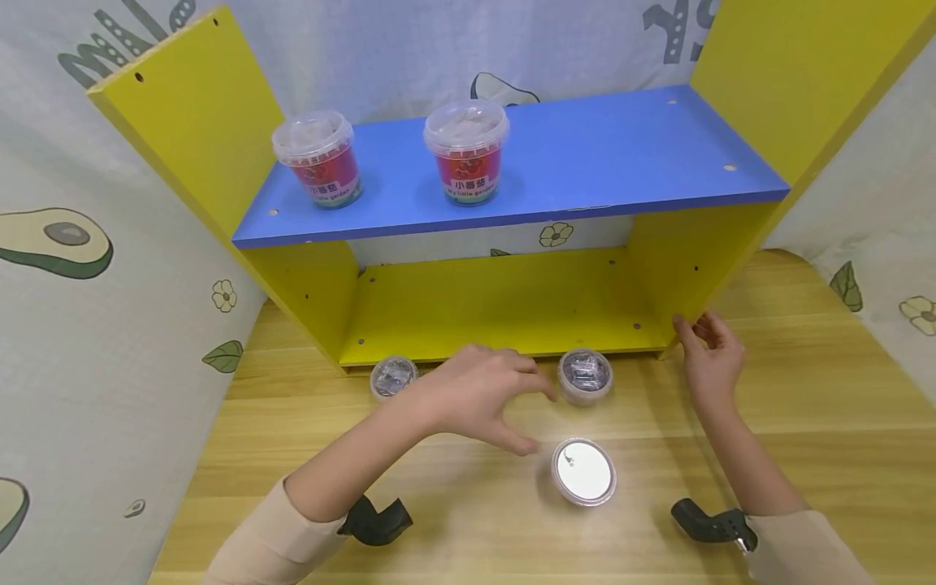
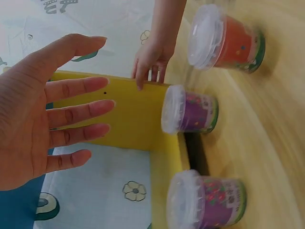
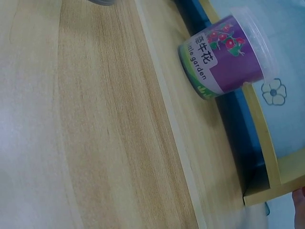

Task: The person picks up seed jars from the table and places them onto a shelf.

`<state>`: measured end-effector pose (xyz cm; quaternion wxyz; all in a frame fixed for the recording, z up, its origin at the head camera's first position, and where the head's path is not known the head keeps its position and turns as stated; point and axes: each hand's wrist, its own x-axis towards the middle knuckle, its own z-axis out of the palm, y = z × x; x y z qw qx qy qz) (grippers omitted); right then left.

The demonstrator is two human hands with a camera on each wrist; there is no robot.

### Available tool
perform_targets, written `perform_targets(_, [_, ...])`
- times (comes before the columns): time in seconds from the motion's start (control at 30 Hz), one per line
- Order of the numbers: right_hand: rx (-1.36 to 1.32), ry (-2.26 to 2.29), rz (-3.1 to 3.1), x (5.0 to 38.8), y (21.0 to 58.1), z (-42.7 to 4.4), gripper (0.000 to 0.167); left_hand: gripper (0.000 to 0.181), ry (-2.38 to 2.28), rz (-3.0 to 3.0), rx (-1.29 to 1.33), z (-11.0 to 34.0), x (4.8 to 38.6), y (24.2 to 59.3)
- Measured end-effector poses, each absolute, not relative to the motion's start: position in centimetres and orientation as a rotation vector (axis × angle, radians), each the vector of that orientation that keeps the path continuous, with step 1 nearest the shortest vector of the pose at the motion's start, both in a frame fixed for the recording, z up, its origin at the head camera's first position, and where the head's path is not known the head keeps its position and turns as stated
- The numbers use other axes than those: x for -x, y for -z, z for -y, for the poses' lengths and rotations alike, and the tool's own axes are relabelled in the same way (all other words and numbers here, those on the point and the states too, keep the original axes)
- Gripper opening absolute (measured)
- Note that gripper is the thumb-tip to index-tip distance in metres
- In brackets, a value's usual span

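My left hand (image 1: pixel 486 394) hovers over the table with fingers spread and holds nothing. In the left wrist view its palm and straight fingers (image 2: pixel 78 112) show plainly. Just right of it stand a purple plastic cup with a clear lid (image 1: pixel 585 375) and, nearer me, a red-orange lidded cup (image 1: pixel 583 473) whose top glares white. A second purple cup (image 1: pixel 393 377) is partly behind my left forearm. My right hand (image 1: pixel 712 366) grips the lower front edge of the right yellow side panel (image 1: pixel 731 236) of the shelf, thumb inside.
Two red-labelled lidded cups stand on the blue upper board (image 1: pixel 585 154), one at the left (image 1: pixel 322 166) and one near the middle (image 1: pixel 468 162). Below is the yellow bottom board (image 1: pixel 497 301). The shelf stands on a wooden table (image 1: pixel 468 520), against a patterned cloth (image 1: pixel 132 349).
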<state>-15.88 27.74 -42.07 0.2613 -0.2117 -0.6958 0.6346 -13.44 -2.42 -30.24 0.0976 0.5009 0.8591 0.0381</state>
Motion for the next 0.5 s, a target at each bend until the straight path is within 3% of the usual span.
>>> perform_targets(0.5, [0.555, -1.670, 1.931, 16.1, 42.8, -28.0, 0.028, 0.058, -0.194, -2.475, -1.483, 0.4, 13.0, 34.2])
